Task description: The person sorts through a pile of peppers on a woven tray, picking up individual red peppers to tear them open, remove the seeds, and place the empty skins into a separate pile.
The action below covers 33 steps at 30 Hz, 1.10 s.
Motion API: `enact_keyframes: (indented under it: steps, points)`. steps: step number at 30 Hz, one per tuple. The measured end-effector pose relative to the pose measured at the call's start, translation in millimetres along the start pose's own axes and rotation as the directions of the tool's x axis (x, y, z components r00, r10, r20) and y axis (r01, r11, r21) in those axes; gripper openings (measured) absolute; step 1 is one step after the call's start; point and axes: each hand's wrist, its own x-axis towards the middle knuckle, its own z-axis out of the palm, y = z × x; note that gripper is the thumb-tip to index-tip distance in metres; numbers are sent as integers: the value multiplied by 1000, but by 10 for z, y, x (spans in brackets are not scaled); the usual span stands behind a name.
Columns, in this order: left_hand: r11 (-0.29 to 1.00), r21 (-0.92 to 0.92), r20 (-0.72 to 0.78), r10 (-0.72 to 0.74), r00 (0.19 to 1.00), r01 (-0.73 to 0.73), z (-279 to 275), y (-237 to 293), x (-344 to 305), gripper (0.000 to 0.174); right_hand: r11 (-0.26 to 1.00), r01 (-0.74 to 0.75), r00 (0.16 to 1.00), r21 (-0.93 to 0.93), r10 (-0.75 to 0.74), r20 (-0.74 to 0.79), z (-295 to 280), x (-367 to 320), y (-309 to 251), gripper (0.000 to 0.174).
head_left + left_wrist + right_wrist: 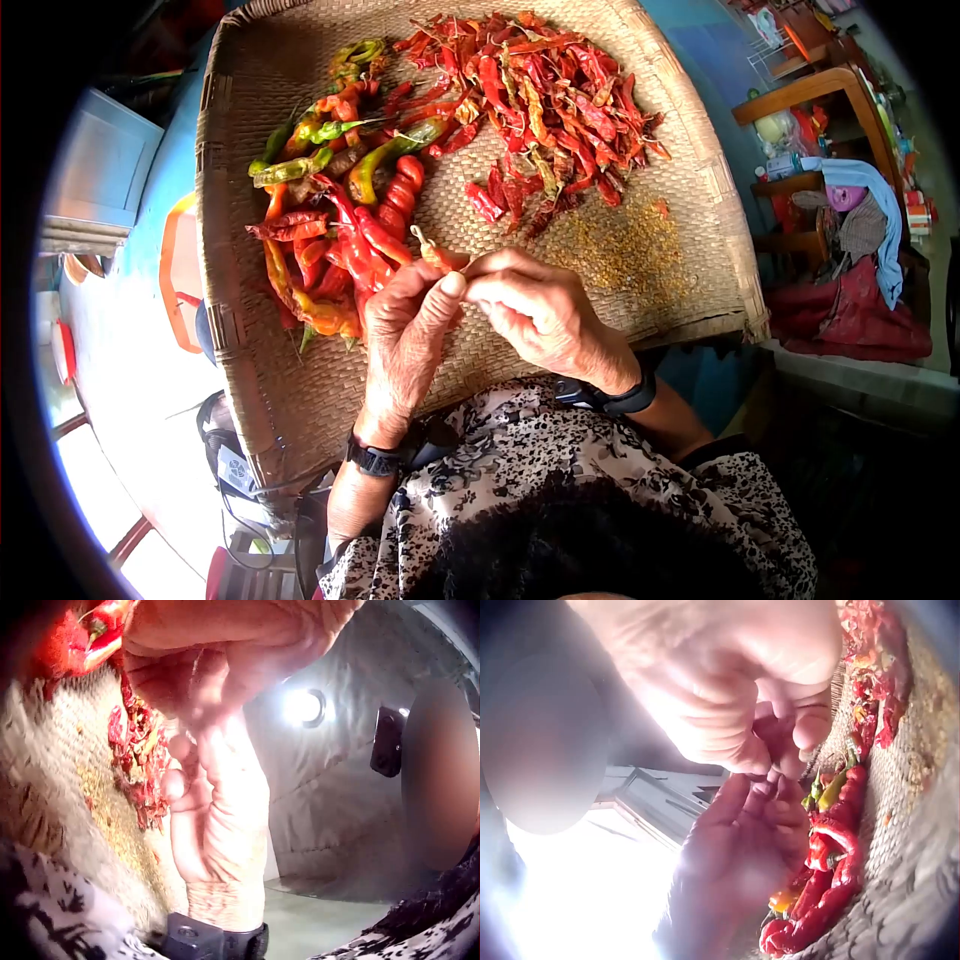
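A wide woven tray (250, 330) lies on my lap. In the head view a heap of whole red, orange and green chilies (345, 210) sits on its left, a heap of dried, split red chilies (545, 100) at the far right, and a patch of loose yellow seeds (625, 250) nearer me. Both hands meet over the tray's near middle. My left hand (450, 288) and my right hand (478, 270) pinch one small orange-red chili (438, 254), whose pale stem points up and left. Up close, the right hand (780, 746) curls above the left hand (742, 847).
A blue floor surrounds the tray, with an orange plastic thing (178, 270) at its left edge. Wooden furniture (830, 100) and draped cloth (870, 220) stand at the right. My patterned sleeves (560, 470) and black wristbands (372, 460) are nearest me.
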Motion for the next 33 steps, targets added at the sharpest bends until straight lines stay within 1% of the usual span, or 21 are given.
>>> enact_keyframes:
  steps: [2, 4, 6, 8, 9, 10, 12, 14, 15, 16, 18, 19, 20, 22, 24, 25, 26, 28, 29, 31, 33]
  points:
    - [995, -46, -61, 90, 994, -93, -34, -67, 14, 12, 997, -80, 989, 6, 78, 126, -32, -17, 3, 15]
    - [992, 76, -157, 114, 981, -103, -84, 61, -10, 10, 999, -49, 991, -12, 50, 125, -23, 12, 66, 16]
    - [973, 29, -242, 230, 943, -230, -229, 225, -3, 11, 995, -55, 988, -81, 66, 141, -41, 57, 151, 18]
    - [900, 76, -388, 424, 818, -430, -415, 428, 37, 11, 936, -63, 986, -346, 112, 123, -65, 43, 318, 25]
    - [874, 43, -430, 453, 781, -484, -579, 521, 46, 12, 867, -70, 985, -494, 137, 101, -87, 73, 300, 30]
    - [844, 13, -473, 478, 740, -536, -802, 601, 61, 14, 867, -67, 985, -494, 136, 105, -98, 91, 302, 30]
    - [758, -3, -576, 532, 621, -653, -1410, 727, 130, 29, 758, -82, 975, -647, 195, 106, -111, 121, 309, 35]
    - [579, -408, -554, 457, 696, -706, -1837, 785, 16, 46, 748, -69, 971, -660, 203, 129, -102, 136, 313, 36]
    - [485, -552, -549, 401, 734, -678, -1970, 848, -12, 54, 720, -54, 968, -691, 207, 141, -89, 139, 324, 36]
    - [485, -552, -552, 397, 733, -679, -2046, 803, -18, 54, 691, -37, 966, -722, 210, 152, -80, 146, 330, 36]
    - [537, -523, -523, 411, 747, -662, -2118, 709, -27, 54, 693, -41, 964, -720, 216, 154, -65, 170, 323, 35]
    - [682, -350, -557, 400, 728, -643, -1741, 750, -16, 48, 694, -48, 964, -719, 221, 149, -60, 172, 323, 35]
    - [682, -350, -559, 398, 728, -642, -1601, 699, 9, 48, 694, -48, 963, -719, 223, 152, -64, 177, 332, 35]
    - [794, -254, -278, 487, 828, -553, -1386, 583, 48, 45, 717, -54, 958, -695, 234, 167, -78, 188, 352, 36]
    - [854, -163, -442, 384, 810, -494, -735, 616, 48, 41, 734, -53, 968, -677, 204, 144, -63, 170, 373, 31]
    - [896, -109, -440, 345, 829, -431, -590, 608, 40, 37, 749, -55, 978, -661, 174, 116, -62, 162, 381, 26]
    - [917, 72, -372, 390, 842, -393, -440, 578, 18, 34, 748, -59, 978, -661, 174, 111, -73, 158, 386, 26]
    - [955, 123, -244, 294, 924, -271, -292, 413, 7, 30, 741, -116, 962, -661, 249, 111, -94, 162, 411, 12]
    - [964, 115, -190, 257, 948, -238, -208, 371, -8, 29, 740, -122, 963, -662, 250, 103, -99, 164, 427, 12]
    - [976, 103, -100, 201, 974, -191, -63, 301, -7, 27, 759, -41, 990, -650, 119, 77, -98, 172, 463, 10]
    - [986, 95, -55, 141, 989, -135, -24, 214, 10, 27, 762, -85, 989, -642, 144, 40, -86, 182, 489, 13]
